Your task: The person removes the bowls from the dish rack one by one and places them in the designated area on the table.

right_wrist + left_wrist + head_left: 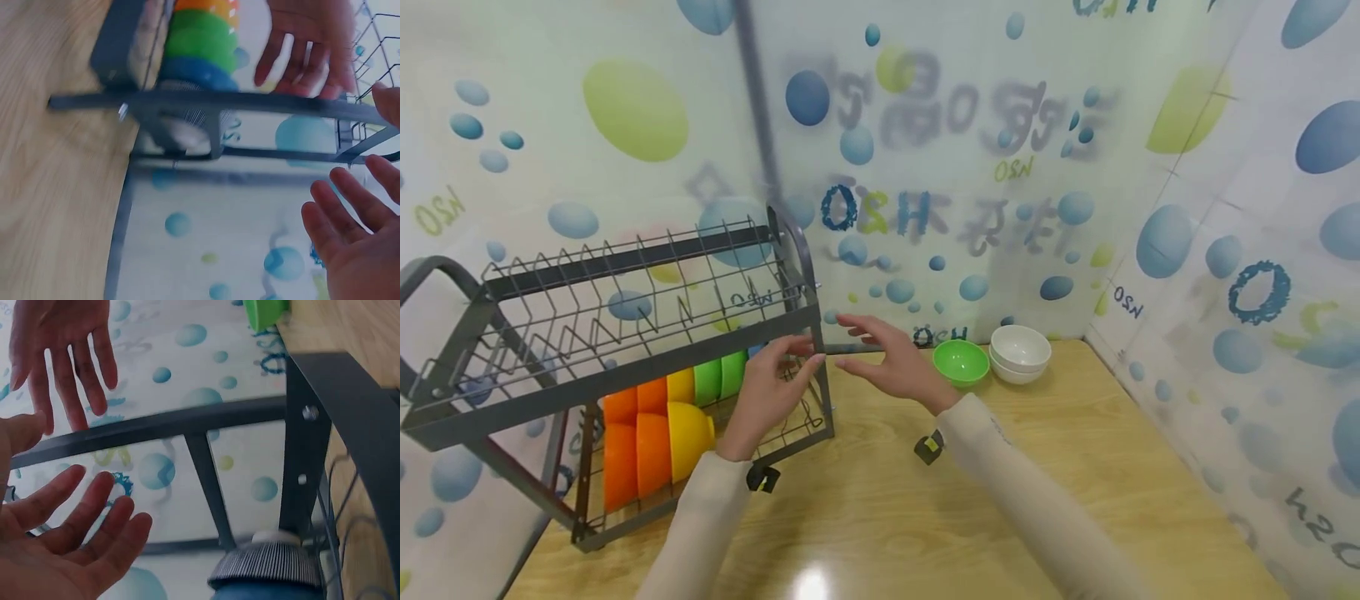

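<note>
Head: both grips (772, 390) (901, 362) half-spread near rack (625, 373)

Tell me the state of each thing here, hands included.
Left hand: relaxed, holding nothing
Right hand: relaxed, holding nothing
Rack: standing upright
Racked bowls: on their sides, lined up
Tabletop green bowl: upright
White bowls: upright, nested

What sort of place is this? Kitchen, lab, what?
Probably a small curtained-off work corner rather than a real kitchen: printed curtains surround a wooden table bearing a dish rack and bowls.
</note>
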### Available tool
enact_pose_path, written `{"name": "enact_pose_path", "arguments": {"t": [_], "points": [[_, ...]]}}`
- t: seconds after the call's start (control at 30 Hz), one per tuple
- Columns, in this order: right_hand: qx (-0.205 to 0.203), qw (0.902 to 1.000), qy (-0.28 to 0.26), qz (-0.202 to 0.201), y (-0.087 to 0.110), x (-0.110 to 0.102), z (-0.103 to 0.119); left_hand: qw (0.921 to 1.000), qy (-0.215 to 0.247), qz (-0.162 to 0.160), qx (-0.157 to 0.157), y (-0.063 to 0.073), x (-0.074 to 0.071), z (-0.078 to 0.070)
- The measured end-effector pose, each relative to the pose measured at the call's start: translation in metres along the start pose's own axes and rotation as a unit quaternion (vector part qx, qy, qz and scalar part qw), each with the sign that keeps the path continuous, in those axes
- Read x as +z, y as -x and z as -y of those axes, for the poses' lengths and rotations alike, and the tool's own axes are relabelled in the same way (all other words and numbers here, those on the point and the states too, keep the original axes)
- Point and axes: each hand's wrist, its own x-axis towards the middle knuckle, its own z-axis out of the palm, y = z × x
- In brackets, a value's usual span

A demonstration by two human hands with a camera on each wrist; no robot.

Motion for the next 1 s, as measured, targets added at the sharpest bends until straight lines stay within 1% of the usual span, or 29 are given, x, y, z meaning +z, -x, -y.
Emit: {"name": "enact_pose_path", "arguments": {"t": [0.1,0.17,0.23,0.37,0.57,0.67,0.7,0.8,0.9,1.0], "points": [[0.014,0.9990,-0.043,0.001,-0.007,0.004,0.008,0.9993,-0.037,0.005,0.005,0.010,-0.010,0.002],[0.029,0.9974,-0.066,0.004,-0.011,0.007,0.014,0.9984,-0.057,-0.003,-0.001,0.017,-0.017,0.004],[0.041,0.9958,-0.082,0.009,-0.016,0.011,0.017,0.9968,-0.077,-0.018,-0.010,0.024,-0.025,0.005],[0.054,0.9938,-0.096,0.014,-0.024,0.017,0.022,0.9917,-0.116,-0.054,-0.014,0.037,-0.043,0.011],[0.065,0.9930,-0.098,-0.011,-0.031,0.022,0.025,0.9801,-0.163,-0.113,-0.008,0.055,-0.070,0.017],[0.069,0.9927,-0.097,-0.023,-0.035,0.024,0.025,0.9762,-0.168,-0.134,-0.026,0.063,-0.082,0.018],[0.069,0.9929,-0.093,-0.026,-0.036,0.024,0.024,0.9747,-0.172,-0.135,-0.044,0.066,-0.085,0.018],[0.071,0.9939,-0.079,-0.029,-0.038,0.023,0.024,0.9722,-0.171,-0.129,-0.093,0.075,-0.092,0.019],[0.072,0.9950,-0.063,-0.028,-0.039,0.022,0.024,0.9685,-0.173,-0.121,-0.131,0.081,-0.095,0.020],[0.072,0.9955,-0.057,-0.021,-0.040,0.022,0.024,0.9651,-0.173,-0.115,-0.160,0.086,-0.098,0.020]]}}
